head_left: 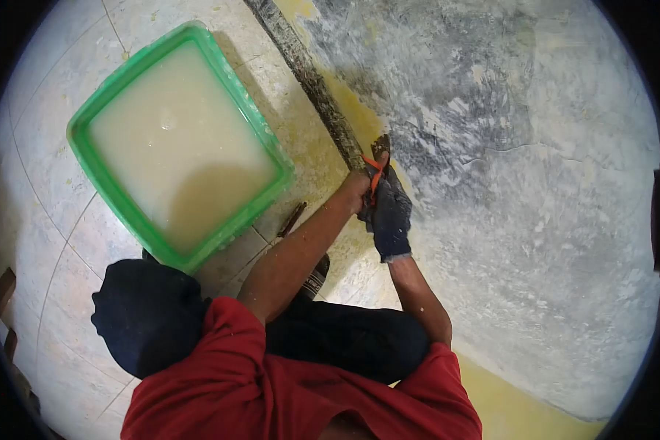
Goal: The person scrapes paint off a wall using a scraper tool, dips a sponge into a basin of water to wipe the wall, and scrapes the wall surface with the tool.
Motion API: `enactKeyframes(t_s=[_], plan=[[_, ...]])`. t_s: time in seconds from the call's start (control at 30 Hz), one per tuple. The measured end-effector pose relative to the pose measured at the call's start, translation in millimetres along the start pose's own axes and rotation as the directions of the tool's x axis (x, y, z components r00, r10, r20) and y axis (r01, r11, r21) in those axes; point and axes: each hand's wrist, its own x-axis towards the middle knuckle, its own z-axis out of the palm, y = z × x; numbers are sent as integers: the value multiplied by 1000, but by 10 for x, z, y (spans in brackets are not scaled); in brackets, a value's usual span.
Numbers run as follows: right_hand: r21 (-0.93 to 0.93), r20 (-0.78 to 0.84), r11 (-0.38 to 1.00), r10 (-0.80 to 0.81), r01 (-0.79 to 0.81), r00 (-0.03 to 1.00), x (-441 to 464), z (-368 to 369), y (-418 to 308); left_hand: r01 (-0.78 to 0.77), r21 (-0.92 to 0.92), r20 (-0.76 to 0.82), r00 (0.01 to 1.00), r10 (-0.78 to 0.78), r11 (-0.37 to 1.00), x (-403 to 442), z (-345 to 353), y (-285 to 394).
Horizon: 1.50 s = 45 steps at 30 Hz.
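Observation:
My two hands meet at the foot of the grey, patchy wall. My bare left hand is closed, pressed against the fingers of my right hand; what it grips is hidden. A dark, worn work glove covers my right hand, which is closed around a small tool with thin orange parts. A dark, speckled tip sticks out beyond the fingers, close to the wall. The tool's exact kind does not show. Just left of my hands runs a long, dirty strip along the wall's base.
A green rectangular basin of cloudy, whitish liquid stands on the tiled floor at left. My bent knees in dark trousers are below my hands. A thin brown object lies near my left forearm. Yellow patches border the wall.

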Motion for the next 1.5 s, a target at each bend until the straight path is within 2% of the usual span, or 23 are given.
enactKeyframes(t_s=[0.1, 0.13, 0.23, 0.3, 0.33, 0.37, 0.43, 0.5, 0.57, 0.6, 0.67, 0.77, 0.8, 0.9, 1.03, 1.1, 1.13, 1.17, 1.2, 1.27, 1.37, 1.4, 1.5], plan=[[-219, -4, 952, 218, -214, 976, -52, -16, -37, 65, 90, -24, 998, -63, 994, -28, -82, 108], [-57, -26, 992, 113, -115, 993, -55, -4, 52, 12, 100, 5, 1000, -12, 995, 25, -128, 59], [-169, -20, 965, -208, 202, 978, -167, -173, -12, 49, -1, 18, 999, -49, 999, 71, 14, -189], [255, -20, 943, 224, -212, 974, -218, -287, -248, -79, 3, 21, 997, 79, 997, 107, 65, -177], [14, 22, 989, 144, -144, 989, -184, -321, -351, 22, -55, 60, 998, -19, 998, 121, 9, -110], [8, 15, 989, 149, -149, 989, -140, -299, -201, 127, -102, 100, 988, -117, 987, 124, -21, -99], [-294, -73, 928, -259, 227, 963, -55, -163, -56, 102, -75, 92, 991, -94, 992, 155, 10, -168], [58, 14, 995, 78, -78, 997, -146, -274, -202, 43, -32, 57, 998, -41, 999, 148, 19, -226], [91, 1, 983, 159, -158, 987, -226, -399, -433, 36, 30, -77, 996, -34, 999, -95, 196, -144], [330, 31, 916, 230, -227, 973, -151, -348, -348, 86, -60, -18, 996, -87, 994, -33, 149, -98], [204, 67, 964, 160, -171, 985, 119, -217, -232, 138, -129, 182, 977, -113, 982, 240, -118, 117], [39, 100, 981, 185, -190, 978, -19, -193, -402, 53, -58, 120, 992, -46, 997, 260, -153, 20], [125, 85, 971, 196, -205, 977, -135, -269, -435, 146, -87, 79, 987, -140, 985, 294, -108, -133], [496, 77, 828, 259, -262, 963, -65, -314, -135, 67, -113, 16, 998, -65, 991, 491, -25, -391], [125, 160, 987, 81, -101, 984, 87, -187, -337, 174, -163, 24, 985, -173, 971, -82, -44, 227], [380, 206, 810, 396, -446, 895, -74, -250, -666, 71, -235, 85, 995, -52, 969, 80, -58, -38], [507, 293, 710, 390, -488, 873, -106, -336, -487, 54, -153, -32, 998, -60, 987, 79, 3, -121], [507, 293, 715, 383, -482, 876, -57, -287, -312, 46, -64, -142, 988, -55, 997, 110, 49, -141], [178, 135, 974, 117, -140, 984, -40, -233, -237, 10, -116, -41, 999, -15, 993, 102, 17, -115], [-230, 87, 950, -197, 212, 977, -11, -258, -59, 48, -37, -55, 997, -50, 998, 164, -43, -60], [244, 134, 934, 234, -261, 963, -135, -385, -417, 184, 29, -113, 977, -180, 982, -95, 96, -123], [205, 152, 896, 368, -393, 917, -158, -452, -506, 66, -24, -103, 992, -69, 997, -72, 174, -192], [330, 118, 873, 338, -358, 934, -24, -268, -347, -65, -176, -14, 998, 63, 982, 166, 56, -147]])
